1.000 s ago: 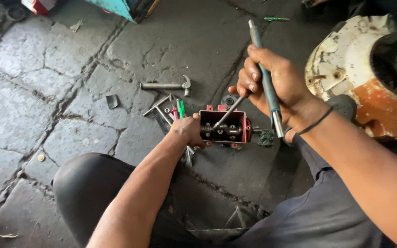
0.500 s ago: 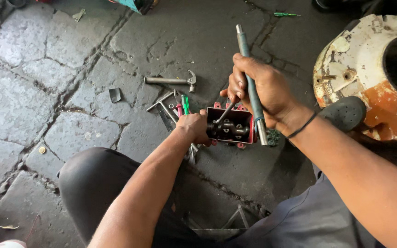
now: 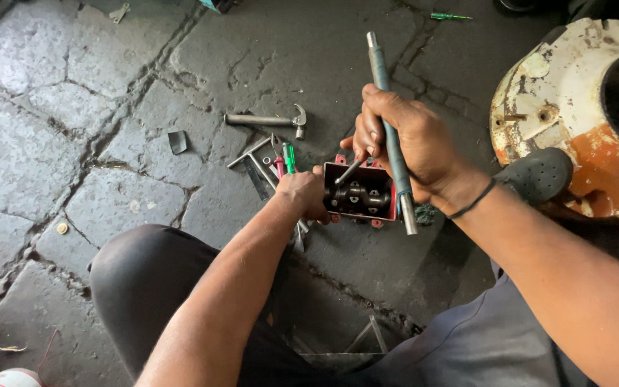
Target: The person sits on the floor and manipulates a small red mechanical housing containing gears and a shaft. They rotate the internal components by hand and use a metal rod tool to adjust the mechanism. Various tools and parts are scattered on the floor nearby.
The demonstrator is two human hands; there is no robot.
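Right hand [image 3: 406, 140]: closed round a long grey metal rod [image 3: 390, 136], held steeply, upper end pointing away from the person, lower end past the housing's right edge. Same hand's fingertips also pinch a thin metal pin [image 3: 347, 172] whose tip dips into the housing.
Left hand [image 3: 304, 195]: gripping the left side of the red housing [image 3: 360, 192], steadying it; fingers wrap the far edge, can't tell how far under.
Housing: small red-edged metal box, open face up, dark shaft w/ lobes inside; sits on the stone floor [image 3: 59, 122] betw. both hands, just in front of the knee [image 3: 148, 276].
Handling (judgement): cast metal, prob. heavy for its size, rigid, likely oily so slippery; best taken by the outer walls, not the inner shaft. Rod stiff, smooth, apt to slide in a loose grip; mid-shaft hold looks right.
Beside left hand: green-handled screwdriver [image 3: 289, 158], red-handled tool [image 3: 279, 166], flat metal bars, all touching or overlapping in a small heap.
Further out: hammer [image 3: 266, 120] lying flat beyond the heap; small dark metal scrap [image 3: 178, 142] to its left; another green screwdriver [image 3: 450, 16] at top edge.
Right side: big rusty white-orange casing [image 3: 560, 107], dark shoe [image 3: 539, 173] resting against it.
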